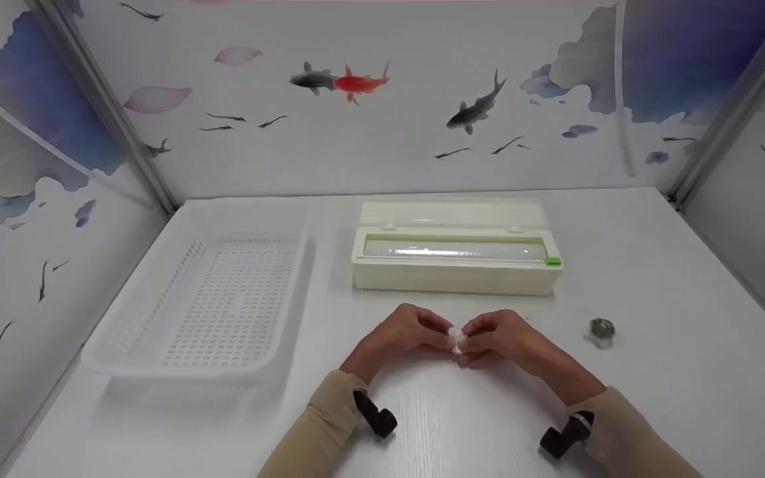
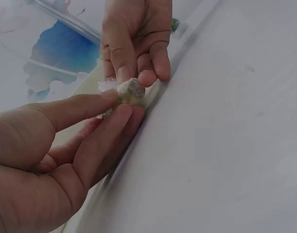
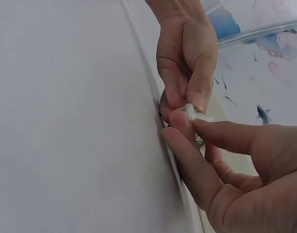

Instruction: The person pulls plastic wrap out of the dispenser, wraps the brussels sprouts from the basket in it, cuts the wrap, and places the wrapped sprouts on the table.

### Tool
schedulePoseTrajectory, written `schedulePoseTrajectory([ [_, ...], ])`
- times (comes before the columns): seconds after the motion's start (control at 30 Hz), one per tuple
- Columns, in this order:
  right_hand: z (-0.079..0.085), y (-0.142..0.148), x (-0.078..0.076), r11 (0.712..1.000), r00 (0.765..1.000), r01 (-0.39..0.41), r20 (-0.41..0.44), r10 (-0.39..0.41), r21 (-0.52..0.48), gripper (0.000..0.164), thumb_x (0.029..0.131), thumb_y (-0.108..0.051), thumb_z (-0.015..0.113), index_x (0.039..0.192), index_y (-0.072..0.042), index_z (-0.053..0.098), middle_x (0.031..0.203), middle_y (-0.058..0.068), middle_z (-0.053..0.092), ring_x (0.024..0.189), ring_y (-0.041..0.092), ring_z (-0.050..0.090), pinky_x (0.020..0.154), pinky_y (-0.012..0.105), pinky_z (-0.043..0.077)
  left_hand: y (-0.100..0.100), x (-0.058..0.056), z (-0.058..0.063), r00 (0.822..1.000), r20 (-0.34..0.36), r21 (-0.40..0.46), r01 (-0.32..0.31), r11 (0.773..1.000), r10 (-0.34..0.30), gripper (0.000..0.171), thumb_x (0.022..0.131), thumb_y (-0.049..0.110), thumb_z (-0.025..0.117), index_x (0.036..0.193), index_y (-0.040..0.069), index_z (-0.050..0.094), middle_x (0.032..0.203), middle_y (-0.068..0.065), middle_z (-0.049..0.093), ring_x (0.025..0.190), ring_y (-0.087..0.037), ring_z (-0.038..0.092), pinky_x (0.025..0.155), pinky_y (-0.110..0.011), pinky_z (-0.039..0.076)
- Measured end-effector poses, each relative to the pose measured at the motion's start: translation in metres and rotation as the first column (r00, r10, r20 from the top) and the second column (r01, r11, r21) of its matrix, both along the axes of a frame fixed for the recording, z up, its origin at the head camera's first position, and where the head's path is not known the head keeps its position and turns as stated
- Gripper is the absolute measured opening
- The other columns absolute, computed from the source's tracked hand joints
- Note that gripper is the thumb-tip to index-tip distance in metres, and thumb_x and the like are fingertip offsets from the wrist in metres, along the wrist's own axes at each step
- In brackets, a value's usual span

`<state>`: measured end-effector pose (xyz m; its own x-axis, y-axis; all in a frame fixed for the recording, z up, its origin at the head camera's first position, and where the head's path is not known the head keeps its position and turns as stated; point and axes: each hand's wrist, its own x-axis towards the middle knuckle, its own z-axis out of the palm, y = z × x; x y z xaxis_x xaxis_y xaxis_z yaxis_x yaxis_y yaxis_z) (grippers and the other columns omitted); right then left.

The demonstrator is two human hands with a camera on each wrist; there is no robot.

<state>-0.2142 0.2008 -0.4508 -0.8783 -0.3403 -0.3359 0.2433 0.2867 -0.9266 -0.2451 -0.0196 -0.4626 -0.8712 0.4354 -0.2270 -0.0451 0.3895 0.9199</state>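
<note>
Between my two hands is a small lump wrapped in clear cling film, pale and whitish with a hint of green in the left wrist view. My left hand pinches one side of it between thumb and fingers. From the other side my right hand pinches it with thumb and forefinger, fingertips close to the left ones. Crinkled film sticks out beside the left thumb. Much of the lump is hidden by fingers. A green lump in cling film lies on the table beyond my right hand.
Behind the hands stands a cream cling film dispenser, lid raised, with a roll inside and a green slider at its right end. A white perforated basket sits at the left. Printed panels enclose the white table.
</note>
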Motion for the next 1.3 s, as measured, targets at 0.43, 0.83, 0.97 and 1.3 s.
schedulePoseTrajectory([
  [0.43, -0.001, -0.006, 0.001, 0.994, 0.993, 0.105, 0.053, -0.104, -0.011, 0.023, 0.094, -0.017, 0.065, 0.109, 0.001, 0.068, 0.096, 0.010, 0.075, 0.081, 0.021, 0.077, 0.075, 0.032, 0.064, 0.008, 0.003, -0.004, 0.992, 0.074, 0.067, -0.108, 0.992, 0.103, 0.021, 0.077, 0.017, 0.088, 0.095, 0.010, 0.080, 0.094, -0.003, 0.078, 0.085, -0.011, 0.071, 0.079, -0.023, 0.059],
  [0.83, -0.005, 0.006, -0.007, 0.997, 0.996, -0.018, 0.092, 0.025, -0.069, 0.025, 0.096, -0.018, 0.066, 0.113, 0.000, 0.064, 0.100, 0.013, 0.076, 0.086, 0.023, 0.077, 0.077, 0.032, 0.064, 0.006, 0.003, -0.004, 0.996, 0.052, 0.052, -0.078, 0.996, 0.075, 0.019, 0.078, 0.019, 0.085, 0.094, 0.011, 0.078, 0.092, 0.000, 0.077, 0.085, -0.009, 0.068, 0.079, -0.021, 0.054],
  [0.97, -0.006, 0.003, -0.007, 0.997, 0.994, 0.036, 0.101, -0.029, -0.065, 0.023, 0.095, -0.016, 0.067, 0.111, 0.000, 0.065, 0.097, 0.011, 0.075, 0.080, 0.023, 0.077, 0.075, 0.031, 0.064, 0.005, 0.004, -0.002, 0.997, 0.065, 0.058, -0.046, 0.997, 0.043, 0.019, 0.080, 0.018, 0.083, 0.096, 0.010, 0.076, 0.092, 0.000, 0.076, 0.082, -0.009, 0.069, 0.078, -0.021, 0.056],
  [1.3, -0.006, -0.002, -0.004, 0.994, 0.991, 0.083, 0.112, -0.075, -0.071, 0.023, 0.095, -0.015, 0.066, 0.112, 0.001, 0.063, 0.096, 0.010, 0.073, 0.077, 0.022, 0.077, 0.074, 0.033, 0.064, 0.008, 0.002, -0.007, 0.990, 0.069, 0.045, -0.124, 0.991, 0.121, 0.018, 0.078, 0.018, 0.084, 0.093, 0.010, 0.079, 0.089, -0.001, 0.077, 0.082, -0.010, 0.070, 0.077, -0.020, 0.055],
])
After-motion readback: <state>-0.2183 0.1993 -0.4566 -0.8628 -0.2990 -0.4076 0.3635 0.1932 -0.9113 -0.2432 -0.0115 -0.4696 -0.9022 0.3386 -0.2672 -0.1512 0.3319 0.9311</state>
